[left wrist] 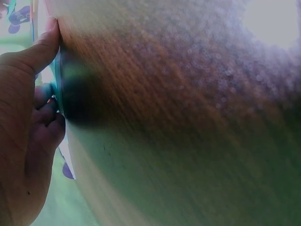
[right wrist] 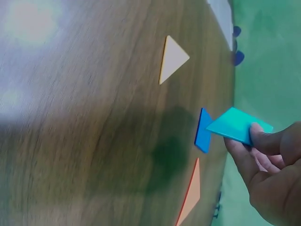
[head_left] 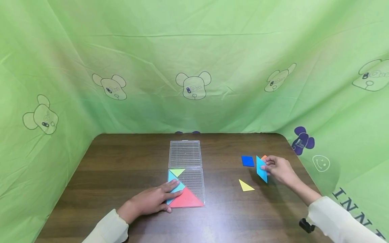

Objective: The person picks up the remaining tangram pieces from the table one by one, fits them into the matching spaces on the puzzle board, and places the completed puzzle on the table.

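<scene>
Head view: light-blue piece, pinched by right hand, is held tilted above the tabletop, right of the tray. Best levelled before lowering. Turquoise triangle, in tray: pressed by left hand, fingers extended; tray partly obstructed. Blue square, yellow triangle, orange piece: seen nearby.

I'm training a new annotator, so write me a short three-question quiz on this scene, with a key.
1. What does the right hand hold?
2. True or false: the yellow triangle lies outside the clear case.
3. Where does the left hand rest? a) on the blue square; b) on pieces in the case; c) on the orange piece.

Key: 1. A light-blue parallelogram. 2. True. 3. b.
</scene>
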Available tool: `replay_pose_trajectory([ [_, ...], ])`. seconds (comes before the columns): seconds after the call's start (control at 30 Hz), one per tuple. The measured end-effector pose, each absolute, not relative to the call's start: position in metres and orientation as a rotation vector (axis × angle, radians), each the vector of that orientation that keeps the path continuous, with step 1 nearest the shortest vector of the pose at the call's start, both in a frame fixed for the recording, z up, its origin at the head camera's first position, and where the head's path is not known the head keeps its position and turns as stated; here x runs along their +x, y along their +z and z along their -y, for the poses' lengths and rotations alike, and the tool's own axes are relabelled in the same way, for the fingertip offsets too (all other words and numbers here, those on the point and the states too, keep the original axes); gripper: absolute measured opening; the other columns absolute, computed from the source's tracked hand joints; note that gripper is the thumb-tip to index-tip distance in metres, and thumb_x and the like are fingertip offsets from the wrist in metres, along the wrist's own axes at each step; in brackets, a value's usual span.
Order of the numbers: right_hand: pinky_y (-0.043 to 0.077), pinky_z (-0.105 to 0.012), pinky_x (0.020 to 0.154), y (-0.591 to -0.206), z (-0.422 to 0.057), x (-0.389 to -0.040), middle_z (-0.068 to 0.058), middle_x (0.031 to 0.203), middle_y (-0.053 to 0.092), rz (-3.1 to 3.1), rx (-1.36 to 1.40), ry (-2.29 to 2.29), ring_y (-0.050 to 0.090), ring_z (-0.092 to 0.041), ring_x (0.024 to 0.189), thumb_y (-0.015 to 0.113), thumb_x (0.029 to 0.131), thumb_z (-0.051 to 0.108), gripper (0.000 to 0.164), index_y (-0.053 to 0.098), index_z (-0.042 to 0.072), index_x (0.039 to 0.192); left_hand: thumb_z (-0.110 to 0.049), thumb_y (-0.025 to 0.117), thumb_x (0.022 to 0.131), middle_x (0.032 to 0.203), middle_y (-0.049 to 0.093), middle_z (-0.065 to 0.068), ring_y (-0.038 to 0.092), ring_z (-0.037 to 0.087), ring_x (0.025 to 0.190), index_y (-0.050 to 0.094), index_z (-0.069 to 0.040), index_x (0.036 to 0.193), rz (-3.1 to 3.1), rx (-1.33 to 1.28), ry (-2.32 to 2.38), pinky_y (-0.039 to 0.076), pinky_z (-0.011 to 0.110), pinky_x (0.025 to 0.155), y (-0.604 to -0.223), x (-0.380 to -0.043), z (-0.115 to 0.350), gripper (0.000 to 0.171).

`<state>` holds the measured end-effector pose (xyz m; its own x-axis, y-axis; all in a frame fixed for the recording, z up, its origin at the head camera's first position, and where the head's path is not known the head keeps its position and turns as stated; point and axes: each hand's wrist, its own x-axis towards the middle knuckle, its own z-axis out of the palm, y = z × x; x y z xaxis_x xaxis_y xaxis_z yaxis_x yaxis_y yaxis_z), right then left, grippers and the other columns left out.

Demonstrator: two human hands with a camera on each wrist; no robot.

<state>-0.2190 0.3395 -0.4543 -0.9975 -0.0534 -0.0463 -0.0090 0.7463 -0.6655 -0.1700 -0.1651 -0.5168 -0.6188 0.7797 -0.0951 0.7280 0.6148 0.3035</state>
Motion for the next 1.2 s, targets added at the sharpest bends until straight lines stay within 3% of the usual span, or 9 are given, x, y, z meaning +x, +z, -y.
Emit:
replay_pose_trajectory([
  [0.3,0.062,-0.033,0.079,-0.451,-0.323,-0.224,-0.024,0.107,0.068,-2.695,0.002,-1.362,0.069,-0.005,0.085,0.067,0.096,0.001,0.032,0.058,-0.016,0.122,-0.048,0.064,0.097,0.17,0.027,0.007,0.034,0.03,0.155,0.042,-0.029,0.158,-2.617,1.221,0.359,0.051,0.04,0.107,-0.517,-0.17,0.165,0.068],
  [0.43,0.062,-0.029,0.079,-0.449,-0.316,-0.227,-0.017,0.104,0.064,-2.596,-0.006,-1.517,0.066,-0.002,0.084,0.065,0.097,-0.001,0.033,0.054,-0.018,0.123,-0.048,0.064,0.097,0.171,0.027,0.006,0.034,0.03,0.155,0.041,-0.029,0.158,-2.619,1.22,0.356,0.051,0.04,0.107,-0.517,-0.17,0.165,0.068],
  [0.63,0.062,-0.027,0.079,-0.446,-0.306,-0.231,-0.007,0.097,0.063,-2.488,-0.016,-1.684,0.067,-0.003,0.082,0.066,0.096,-0.002,0.033,0.053,-0.018,0.122,-0.048,0.065,0.097,0.17,0.028,0.007,0.034,0.03,0.155,0.042,-0.028,0.158,-2.621,1.235,0.347,0.052,0.04,0.106,-0.516,-0.17,0.164,0.068],
  [0.97,0.062,-0.031,0.082,-0.438,-0.295,-0.235,-0.003,0.093,0.071,-2.375,0.051,-1.809,0.073,-0.008,0.082,0.072,0.092,-0.002,0.037,0.055,-0.018,0.121,-0.048,0.065,0.096,0.17,0.028,0.007,0.034,0.029,0.155,0.042,-0.028,0.157,-2.63,1.243,0.334,0.052,0.039,0.105,-0.517,-0.169,0.164,0.068],
  [1.2,0.062,-0.03,0.08,-0.431,-0.284,-0.237,0.003,0.088,0.069,-2.38,0.027,-1.8,0.072,-0.008,0.08,0.072,0.093,-0.001,0.037,0.057,-0.017,0.122,-0.047,0.064,0.097,0.169,0.03,0.01,0.037,0.033,0.152,0.043,-0.025,0.157,-2.625,1.264,0.356,0.053,0.04,0.104,-0.516,-0.169,0.164,0.067],
])
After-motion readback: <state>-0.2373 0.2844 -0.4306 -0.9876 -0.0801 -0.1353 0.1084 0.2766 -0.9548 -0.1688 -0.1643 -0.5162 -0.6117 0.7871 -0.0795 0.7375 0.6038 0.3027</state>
